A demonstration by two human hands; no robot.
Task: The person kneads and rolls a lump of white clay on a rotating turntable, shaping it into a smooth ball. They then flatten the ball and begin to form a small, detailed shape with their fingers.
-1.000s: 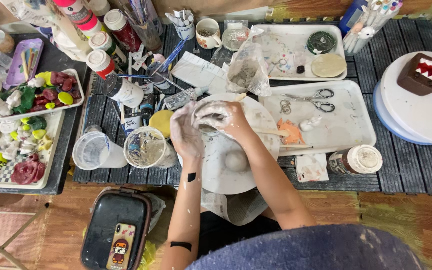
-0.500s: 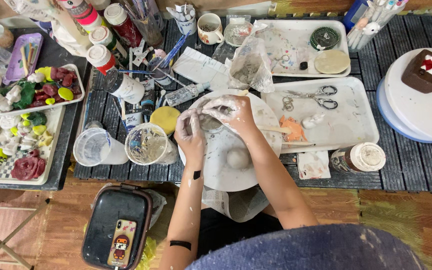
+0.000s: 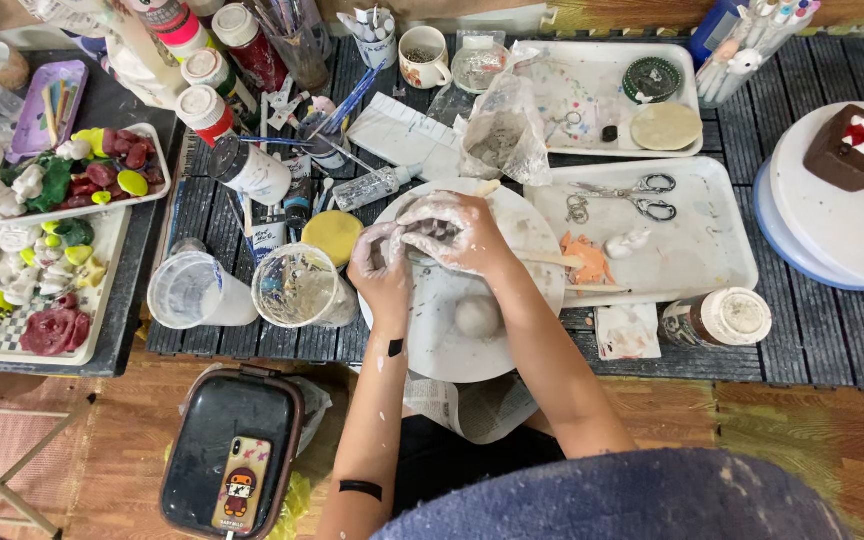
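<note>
At the centre of the frame we see a lump of wet grey clay (image 3: 430, 232) pressed between the two hands, resting on the upper part of a round white turntable (image 3: 512, 345) that sits on the dark slatted table (image 3: 812, 340). The left hand (image 3: 384, 262), smeared with clay, cups the lump from the left side, its grip closed against the clay; the right hand (image 3: 464, 235), just as coated, lies over the top and right of the lump, fingers curled down onto it, so both grips are clamped on the same piece. Just below the hands, on the same turntable, lies a small ball of clay (image 3: 477, 316), apart from the fingers. A wooden stick (image 3: 552, 260) pokes out to the right from under the right hand. Left of the turntable stand two clear plastic cups (image 3: 297, 285), and above them a yellow sponge (image 3: 332, 235) lies just beside the left hand. To the right a white tray (image 3: 712, 250) carries scissors (image 3: 642, 197) and orange scraps (image 3: 587, 260). In the upper middle a plastic bag of clay (image 3: 502, 135) slumps above the turntable. At the far left, trays hold coloured clay figures (image 3: 92, 180). At the lower left a black case (image 3: 222, 440) with a phone (image 3: 242, 485) on it rests on the wooden floor.
</note>
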